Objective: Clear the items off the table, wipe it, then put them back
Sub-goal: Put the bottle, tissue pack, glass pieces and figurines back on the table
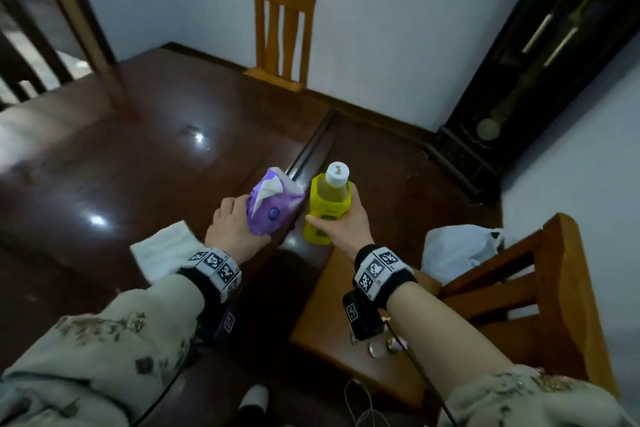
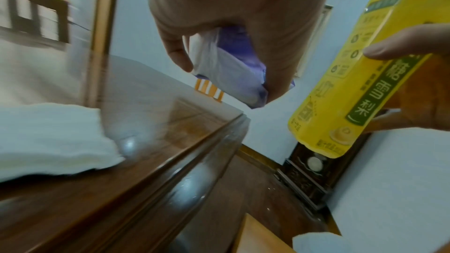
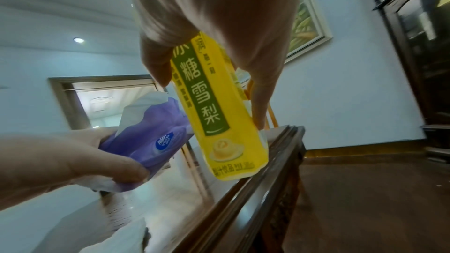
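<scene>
My left hand grips a purple tissue pack with a white tissue sticking out of its top, held in the air over the right edge of the dark glossy table. My right hand grips a yellow drink bottle with a white cap, just past the table's edge. In the left wrist view the tissue pack sits between thumb and fingers, with the bottle to its right. From the right wrist, the bottle hangs above the table rim. A white folded cloth lies on the table near my left wrist.
A wooden chair stands at my right, its seat bearing a white plastic bag and small shiny items. Another chair stands against the far wall. A dark tall clock fills the right corner.
</scene>
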Tool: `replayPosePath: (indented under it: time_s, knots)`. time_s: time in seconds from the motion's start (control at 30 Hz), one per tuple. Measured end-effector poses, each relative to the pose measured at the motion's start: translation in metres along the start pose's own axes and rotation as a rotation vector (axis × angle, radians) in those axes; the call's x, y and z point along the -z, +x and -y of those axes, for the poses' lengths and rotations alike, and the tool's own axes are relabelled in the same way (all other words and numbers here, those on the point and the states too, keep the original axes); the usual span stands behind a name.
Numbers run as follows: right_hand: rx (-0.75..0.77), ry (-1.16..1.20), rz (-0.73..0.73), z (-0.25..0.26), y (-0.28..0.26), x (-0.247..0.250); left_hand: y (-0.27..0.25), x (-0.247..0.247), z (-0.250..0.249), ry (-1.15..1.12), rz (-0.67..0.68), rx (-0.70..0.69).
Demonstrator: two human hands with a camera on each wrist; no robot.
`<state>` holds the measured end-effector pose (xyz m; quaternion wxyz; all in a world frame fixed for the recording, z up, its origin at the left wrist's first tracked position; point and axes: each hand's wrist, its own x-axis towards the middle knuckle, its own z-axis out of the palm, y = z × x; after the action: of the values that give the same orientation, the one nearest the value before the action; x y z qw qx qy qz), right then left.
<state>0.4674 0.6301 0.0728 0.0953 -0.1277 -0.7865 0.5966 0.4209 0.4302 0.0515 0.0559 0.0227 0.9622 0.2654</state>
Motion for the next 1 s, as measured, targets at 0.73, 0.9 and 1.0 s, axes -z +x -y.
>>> replayPosePath:
  time_s: [0.73,0.9,1.0]
  knots:
    - [0.017,0.076,0.257,0.049,-0.078,-0.300,-0.046,0.134,0.278,-0.184,-0.248,0.284]
    - [-0.032,0.096,0.146,0.055,-0.088,-0.390,-0.030,0.173,0.363,-0.193,-0.213,0.234]
    - [-0.072,0.108,0.077,0.061,-0.091,-0.426,-0.020,0.192,0.398,-0.181,-0.169,0.239]
